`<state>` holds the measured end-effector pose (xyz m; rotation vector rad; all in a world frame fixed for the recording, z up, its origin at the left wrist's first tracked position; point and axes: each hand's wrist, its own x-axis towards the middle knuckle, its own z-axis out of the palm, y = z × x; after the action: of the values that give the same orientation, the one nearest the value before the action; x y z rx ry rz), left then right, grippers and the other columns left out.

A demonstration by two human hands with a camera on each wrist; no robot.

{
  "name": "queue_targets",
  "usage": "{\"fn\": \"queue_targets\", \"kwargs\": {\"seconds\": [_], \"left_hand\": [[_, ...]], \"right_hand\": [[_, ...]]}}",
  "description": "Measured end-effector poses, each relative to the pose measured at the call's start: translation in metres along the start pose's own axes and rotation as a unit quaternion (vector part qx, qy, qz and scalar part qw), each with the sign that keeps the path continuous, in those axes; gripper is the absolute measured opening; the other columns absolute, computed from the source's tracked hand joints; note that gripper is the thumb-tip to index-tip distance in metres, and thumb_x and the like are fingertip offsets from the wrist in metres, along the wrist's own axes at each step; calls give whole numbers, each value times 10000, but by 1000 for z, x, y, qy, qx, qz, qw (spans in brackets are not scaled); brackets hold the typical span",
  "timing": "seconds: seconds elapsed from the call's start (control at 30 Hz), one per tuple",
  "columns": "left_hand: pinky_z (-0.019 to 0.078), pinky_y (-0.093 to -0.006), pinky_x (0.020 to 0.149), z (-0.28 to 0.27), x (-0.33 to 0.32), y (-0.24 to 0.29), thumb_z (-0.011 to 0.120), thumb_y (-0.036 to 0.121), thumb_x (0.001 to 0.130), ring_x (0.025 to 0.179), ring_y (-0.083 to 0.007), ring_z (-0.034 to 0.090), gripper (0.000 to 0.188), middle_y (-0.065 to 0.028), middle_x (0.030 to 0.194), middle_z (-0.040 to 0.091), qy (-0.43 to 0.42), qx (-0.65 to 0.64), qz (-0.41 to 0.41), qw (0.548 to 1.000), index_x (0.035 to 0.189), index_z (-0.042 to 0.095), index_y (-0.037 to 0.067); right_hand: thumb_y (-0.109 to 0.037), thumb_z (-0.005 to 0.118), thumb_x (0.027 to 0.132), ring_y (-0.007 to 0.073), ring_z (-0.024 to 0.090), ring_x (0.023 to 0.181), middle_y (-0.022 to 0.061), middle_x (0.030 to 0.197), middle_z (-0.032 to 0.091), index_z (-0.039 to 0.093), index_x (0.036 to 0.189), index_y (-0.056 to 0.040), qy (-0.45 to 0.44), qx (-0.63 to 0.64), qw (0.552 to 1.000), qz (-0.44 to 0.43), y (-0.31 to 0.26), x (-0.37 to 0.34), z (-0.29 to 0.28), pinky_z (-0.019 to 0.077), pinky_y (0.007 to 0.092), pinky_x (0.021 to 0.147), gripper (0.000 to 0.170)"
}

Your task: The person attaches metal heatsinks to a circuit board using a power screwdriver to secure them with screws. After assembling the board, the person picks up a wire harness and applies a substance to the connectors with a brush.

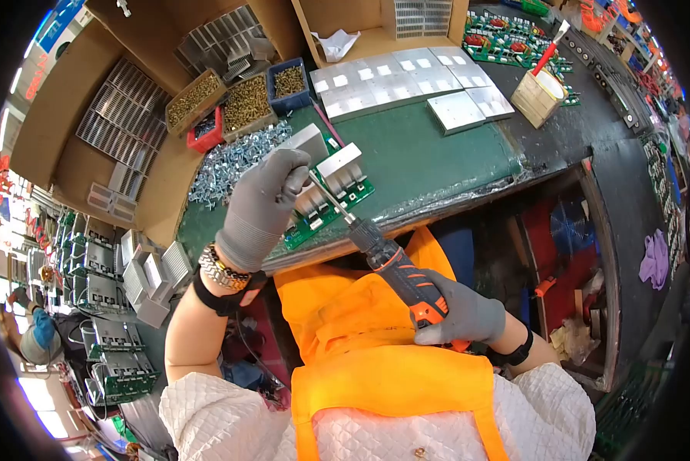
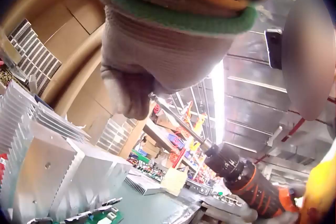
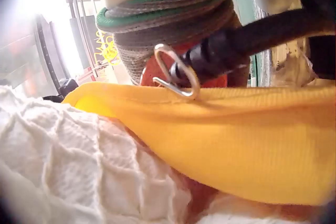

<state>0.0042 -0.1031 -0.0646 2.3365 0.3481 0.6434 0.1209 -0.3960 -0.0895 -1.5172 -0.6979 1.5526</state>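
Note:
My gloved right hand (image 1: 468,311) grips a black and orange electric screwdriver (image 1: 402,273), its long bit (image 1: 331,201) pointing up and to the left. At the bit's tip, the curled fingers of my gloved left hand (image 1: 264,203) pinch its end; whatever else lies between them is hidden. Below the bit, a green circuit board (image 1: 360,190) with silver heat sinks (image 1: 339,159) lies near the bench's front edge. In the left wrist view the screwdriver (image 2: 252,184) slants down right from the left hand (image 2: 152,66). An apron (image 3: 236,140) covers much of the right wrist view.
Loose silver hardware (image 1: 233,157) is heaped left of the board. Behind it stand bins of brass-coloured screws (image 1: 249,104) and cardboard boxes (image 1: 53,100) with heat sinks. Flat metal blocks (image 1: 398,77) line the bench's back, beside a tub (image 1: 541,96) holding a red-handled brush.

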Motion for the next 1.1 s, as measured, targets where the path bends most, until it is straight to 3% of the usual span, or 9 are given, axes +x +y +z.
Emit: {"fn": "queue_targets", "kwargs": {"seconds": [0.03, 0.13, 0.23, 0.3, 0.33, 0.57, 0.7, 0.9, 1.1], "left_hand": [[492, -267, 715, 5, -4, 1, 558, 78, 945, 769, -115, 607, 122, -57, 848, 625, 14, 4, 9, 1000, 1046, 592, 19], [501, -310, 728, 12, -10, 4, 576, 61, 909, 793, -230, 640, 179, -101, 854, 640, 25, 83, 58, 995, 1082, 606, 27], [485, -383, 806, 12, -15, -10, 646, 122, 842, 929, -333, 611, 309, -141, 966, 633, 13, 205, 86, 975, 1139, 599, 50], [434, -431, 907, 22, -23, -18, 743, 218, 746, 1081, -330, 551, 549, -130, 1124, 584, 9, 358, 84, 930, 1234, 536, 75], [378, -455, 980, 32, -30, -22, 807, 277, 641, 1179, -329, 484, 777, -119, 1244, 521, -46, 407, 11, 912, 1312, 460, 96], [414, -450, 939, 66, -38, -39, 816, 247, 618, 1091, -291, 535, 794, -86, 1175, 543, 77, 422, 2, 903, 1309, 453, 107], [432, -430, 909, 67, -35, -53, 800, 223, 639, 1045, -294, 554, 766, -86, 1150, 553, 77, 438, -4, 896, 1311, 450, 112], [437, -411, 904, 48, -34, -40, 782, 151, 660, 1062, -306, 552, 796, -110, 1170, 548, -29, 412, -36, 910, 1356, 399, 105], [425, -416, 933, 45, -40, -45, 802, 130, 624, 1106, -319, 529, 914, -120, 1244, 515, -23, 426, 38, 904, 1415, 345, 105]], "right_hand": [[-246, 835, 652, 131, 560, 822, 61, 993, 555, 361, 1369, -28, 10, -18, 1000, -2, 5, -2, 1, 491, 261, 745, 887], [-252, 831, 650, 137, 567, 816, 70, 960, 562, 360, 1369, -25, 27, -33, 997, 66, 13, -8, 0, 496, 266, 747, 889], [-251, 823, 651, 141, 578, 783, 75, 935, 571, 363, 1365, -25, 62, -70, 995, 27, 38, -8, -3, 504, 265, 736, 879], [-250, 817, 654, 139, 581, 771, 72, 925, 575, 371, 1357, -25, 64, -51, 995, 51, 39, -8, -2, 505, 264, 729, 862], [-250, 811, 658, 137, 583, 759, 70, 914, 579, 380, 1349, -25, 65, -34, 995, 72, 39, -8, -1, 507, 264, 723, 845], [-251, 796, 667, 119, 579, 754, 55, 882, 590, 414, 1324, -39, 68, -44, 995, 63, 46, 3, 2, 505, 261, 711, 789], [-237, 791, 664, 115, 580, 745, 55, 871, 595, 410, 1328, -38, 68, -63, 994, 62, 52, 14, 2, 501, 259, 703, 792], [-222, 794, 671, 114, 572, 749, 58, 880, 586, 390, 1330, -20, 31, -46, 996, 71, 54, 24, 3, 499, 260, 694, 799], [-201, 785, 674, 113, 563, 711, 51, 866, 562, 389, 1314, -15, 12, 0, 998, 54, 58, 36, 7, 500, 259, 652, 775]]}}
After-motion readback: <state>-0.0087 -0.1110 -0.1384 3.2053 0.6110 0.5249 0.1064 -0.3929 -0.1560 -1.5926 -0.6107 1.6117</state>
